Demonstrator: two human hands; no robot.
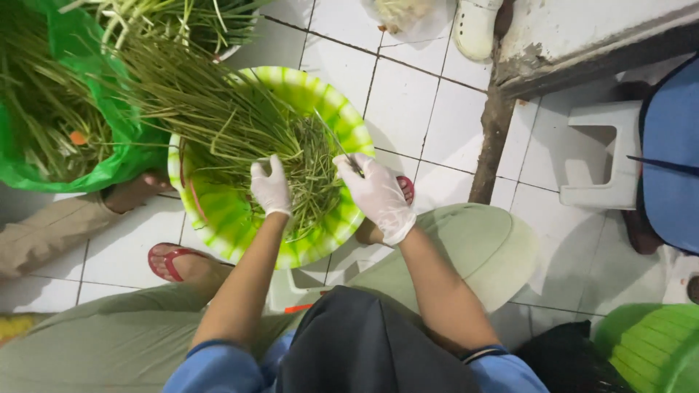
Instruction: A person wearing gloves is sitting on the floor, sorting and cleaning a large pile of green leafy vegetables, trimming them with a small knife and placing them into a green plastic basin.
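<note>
Landmark: round green-and-white striped plastic basin on the white tiled floor, between the seated person's knees.

1. Green plastic bag, left of the basin and touching its rim; holds long green stalks.
2. Red sandal, below the basin's left edge, on a bare foot.
3. Bundle of long green stalks, lying across the basin from its upper left, cut ends gathered at the basin's middle.
4. Left hand, white glove, inside the basin over the stalk ends; fingers pressed together and curled down onto the stalks.
5. Right hand, white glove, over the basin's right rim; fingers closed around a thin metal blade that points up-left over the stalks.
6. White plastic stool, well right of the basin.
7. Green plastic container, lower right of the basin; only partly in view.
</note>
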